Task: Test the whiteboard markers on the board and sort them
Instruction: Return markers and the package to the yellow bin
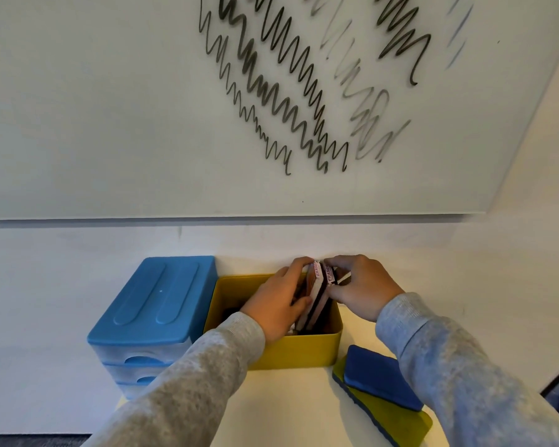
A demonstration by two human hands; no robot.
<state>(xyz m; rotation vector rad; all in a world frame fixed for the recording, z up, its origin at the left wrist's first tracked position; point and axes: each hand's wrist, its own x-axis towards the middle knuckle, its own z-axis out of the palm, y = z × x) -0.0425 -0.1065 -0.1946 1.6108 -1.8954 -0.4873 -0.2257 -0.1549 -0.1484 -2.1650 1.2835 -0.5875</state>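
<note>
Two grey sleeves fill the bottom of the view, reaching forward over a pale desk. On the desk by the right sleeve lies a flat blue and yellow eraser, partly under that arm. Further in stands an open yellow box, and both hands are at it. The left hand has its fingers curled round the left side of a bundle of flat packs that stand on edge in the box, and the right hand pinches the same bundle from the right near its top; each grip is closed on the packs. The labels read "ERASER" in part. No loose marker can be made out; the box's inside is mostly hidden by the hands. Touching the box on its left is a blue drawer unit with see-through fronts. Behind it all rises a white wall, and on it hangs the whiteboard, covered at upper right with black and grey zigzag scribbles, some bold and some faint.
</note>
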